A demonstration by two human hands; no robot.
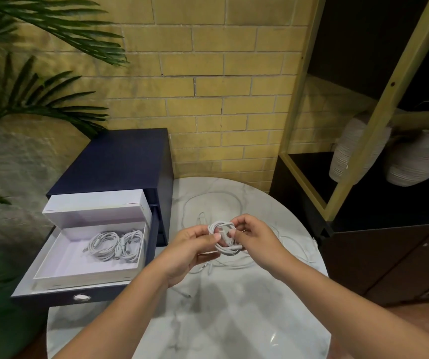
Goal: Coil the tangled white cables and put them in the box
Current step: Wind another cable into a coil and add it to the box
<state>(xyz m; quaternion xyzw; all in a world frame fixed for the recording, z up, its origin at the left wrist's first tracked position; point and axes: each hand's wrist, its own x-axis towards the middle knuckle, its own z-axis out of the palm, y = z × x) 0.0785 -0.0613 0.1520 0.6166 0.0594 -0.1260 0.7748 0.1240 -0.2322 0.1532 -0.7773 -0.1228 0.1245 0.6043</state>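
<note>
Head view: left grip [195, 244] and right grip [256, 237], fingers curled, both pinch a white cable coil [225, 239] held just above the marble desk [234, 320]. Loose cables [234, 265] lie on desk below & behind it. White box [84, 279], in open drawer [52, 294] at left, holds more coiled cables [115, 246].

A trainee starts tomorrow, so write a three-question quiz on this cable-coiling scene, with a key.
1. True or false: the white box is empty.
2. The coiled cable above the table is held by: A. one hand; B. both hands; C. nothing.
3. Fill in: uncoiled cables lie on the ____.
Key: 1. False; coiled cables lie inside. 2. B; left hand and right hand both grip it. 3. Table.
</note>
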